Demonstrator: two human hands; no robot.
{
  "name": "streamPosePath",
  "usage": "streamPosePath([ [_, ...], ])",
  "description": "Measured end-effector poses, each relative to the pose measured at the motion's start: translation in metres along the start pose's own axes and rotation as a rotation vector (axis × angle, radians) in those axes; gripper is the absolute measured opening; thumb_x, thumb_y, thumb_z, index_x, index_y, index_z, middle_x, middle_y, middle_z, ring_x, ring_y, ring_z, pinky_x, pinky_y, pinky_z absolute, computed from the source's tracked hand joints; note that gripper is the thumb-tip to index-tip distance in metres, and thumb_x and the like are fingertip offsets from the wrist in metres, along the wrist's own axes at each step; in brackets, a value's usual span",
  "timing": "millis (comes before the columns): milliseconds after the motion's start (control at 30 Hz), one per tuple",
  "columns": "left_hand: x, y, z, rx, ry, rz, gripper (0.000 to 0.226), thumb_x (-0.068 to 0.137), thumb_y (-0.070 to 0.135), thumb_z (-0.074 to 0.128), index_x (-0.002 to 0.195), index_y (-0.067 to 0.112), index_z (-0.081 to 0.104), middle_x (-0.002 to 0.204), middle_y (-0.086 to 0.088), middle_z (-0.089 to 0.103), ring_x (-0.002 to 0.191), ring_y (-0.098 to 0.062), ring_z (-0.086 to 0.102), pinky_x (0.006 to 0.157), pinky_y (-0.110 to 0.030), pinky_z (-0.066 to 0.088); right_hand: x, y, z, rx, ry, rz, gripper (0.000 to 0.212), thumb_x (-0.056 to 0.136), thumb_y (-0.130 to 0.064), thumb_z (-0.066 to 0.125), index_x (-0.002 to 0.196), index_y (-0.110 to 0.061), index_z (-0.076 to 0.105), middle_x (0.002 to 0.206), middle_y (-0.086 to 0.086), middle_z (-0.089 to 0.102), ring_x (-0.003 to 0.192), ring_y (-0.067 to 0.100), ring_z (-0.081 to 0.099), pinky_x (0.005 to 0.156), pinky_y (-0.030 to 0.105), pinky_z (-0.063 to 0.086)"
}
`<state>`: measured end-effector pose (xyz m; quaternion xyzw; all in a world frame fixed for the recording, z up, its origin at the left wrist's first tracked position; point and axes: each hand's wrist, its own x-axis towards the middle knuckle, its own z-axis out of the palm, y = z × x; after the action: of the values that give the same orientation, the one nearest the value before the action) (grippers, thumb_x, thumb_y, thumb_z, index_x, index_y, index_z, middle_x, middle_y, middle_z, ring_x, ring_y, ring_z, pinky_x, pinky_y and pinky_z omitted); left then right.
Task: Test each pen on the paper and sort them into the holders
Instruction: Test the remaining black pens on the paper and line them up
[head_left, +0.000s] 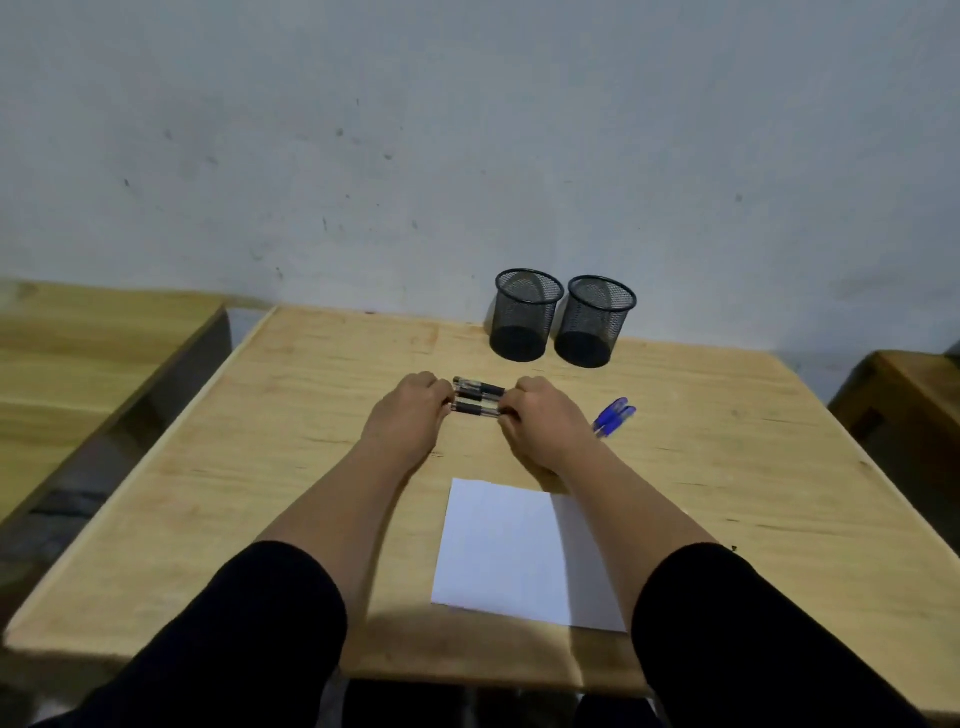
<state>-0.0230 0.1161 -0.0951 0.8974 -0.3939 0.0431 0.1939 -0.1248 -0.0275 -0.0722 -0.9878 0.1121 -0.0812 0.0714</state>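
Both hands are out over the pale wooden tabletop (291, 467), knuckles up and fingers curled down. The left hand (410, 410) presses against one end of a small bundle of black-gripped clear pens (478, 399), and the right hand (540, 421) closes on the other end, so the bundle is pinched lengthwise between the two sets of fingertips. Neither hand is spread; both are drawn in close to a loose fist around the pen ends. The pens lie side by side across the gap between the hands, and there look to be about three, though the exact count is hard to make out. Just to the right of the right hand, two blue pens (613, 415) lie together on the wood, partly hidden by the wrist. Beyond the hands, near the far edge by the grey wall, stand two black wire-mesh pen holders: the left holder (524, 317) and the right holder (592, 325), upright and just beside each other. One sheet of white paper (509, 551) lies flat nearer the person, between the forearms, the right forearm crossing over its corner. Black sleeves (249, 623) cover both arms up to the elbows.
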Motion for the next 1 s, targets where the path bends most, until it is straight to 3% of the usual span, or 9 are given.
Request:
streamPosePath([
  [100,0.001,-0.003,0.002,-0.060,0.052,-0.012,0.019,0.092,0.017,0.048,0.105,0.009,0.059,0.102,-0.012,0.055,0.094,-0.029,0.052,0.069,-0.042,0.049,0.005,0.004,-0.002,0.061,-0.016,-0.013,0.023,0.092,-0.026,0.051,0.108,-0.013,0.062,0.104,0.006,0.057,0.093,0.019,0.051,0.080,0.030,0.046],
  [167,0.001,-0.005,0.000,-0.161,0.121,-0.038,0.016,0.091,0.017,0.049,0.100,0.011,0.061,0.098,-0.012,0.056,0.087,-0.028,0.053,0.068,-0.039,0.048,0.009,0.007,-0.011,0.208,0.009,0.025,0.016,0.089,-0.026,0.056,0.096,-0.016,0.065,0.093,0.001,0.060,0.084,0.015,0.053,0.068,0.025,0.044],
  [267,0.002,-0.004,-0.008,-0.316,0.224,-0.081,0.015,0.091,0.015,0.050,0.094,0.012,0.065,0.092,-0.010,0.060,0.080,-0.022,0.054,0.068,-0.028,0.041,0.012,0.011,-0.031,0.638,0.079,0.163,0.008,0.081,-0.022,0.070,0.082,-0.014,0.071,0.071,-0.005,0.063,0.062,0.003,0.054,0.054,0.013,0.041],
  [433,-0.006,0.025,-0.022,-0.633,0.361,-0.197,0.015,0.086,0.007,0.054,0.082,0.018,0.063,0.076,0.005,0.063,0.072,-0.010,0.056,0.064,-0.014,0.042,-0.001,0.002,-0.040,1.438,0.159,0.314,0.004,0.082,-0.009,0.069,0.081,-0.005,0.067,0.067,0.005,0.063,0.054,0.011,0.054,0.054,0.018,0.049],
  [500,-0.012,0.037,-0.024,-0.661,0.368,-0.145,0.014,0.085,0.007,0.056,0.081,0.018,0.064,0.074,0.011,0.062,0.071,-0.002,0.055,0.062,-0.004,0.037,-0.005,-0.006,-0.035,1.475,0.160,0.274,0.005,0.085,-0.008,0.066,0.080,-0.007,0.065,0.066,0.007,0.061,0.051,0.011,0.053,0.049,0.016,0.047],
  [767,-0.027,0.054,-0.026,-0.698,0.305,-0.113,0.014,0.085,0.003,0.056,0.081,0.013,0.066,0.077,0.004,0.066,0.067,0.009,0.054,0.062,-0.001,0.037,-0.036,-0.012,-0.028,1.415,0.216,0.195,0.015,0.089,-0.006,0.059,0.074,-0.009,0.060,0.062,0.010,0.058,0.046,0.006,0.052,0.047,0.016,0.042],
  [900,-0.029,0.053,-0.021,-0.733,0.349,-0.260,0.021,0.083,-0.003,0.053,0.077,0.012,0.066,0.069,0.001,0.062,0.061,-0.001,0.053,0.055,-0.007,0.040,-0.052,0.003,-0.033,1.392,0.325,0.241,0.018,0.090,-0.004,0.058,0.073,-0.010,0.058,0.060,0.008,0.055,0.045,0.003,0.050,0.046,0.014,0.041],
  [1000,-0.037,0.019,-0.026,-0.673,0.399,-0.420,0.022,0.084,-0.005,0.051,0.079,0.011,0.065,0.078,-0.004,0.064,0.073,-0.014,0.056,0.055,-0.008,0.044,-0.065,0.043,-0.051,1.352,0.421,0.339,0.016,0.089,-0.008,0.060,0.074,-0.011,0.059,0.059,0.005,0.056,0.045,0.005,0.050,0.048,0.016,0.043],
])
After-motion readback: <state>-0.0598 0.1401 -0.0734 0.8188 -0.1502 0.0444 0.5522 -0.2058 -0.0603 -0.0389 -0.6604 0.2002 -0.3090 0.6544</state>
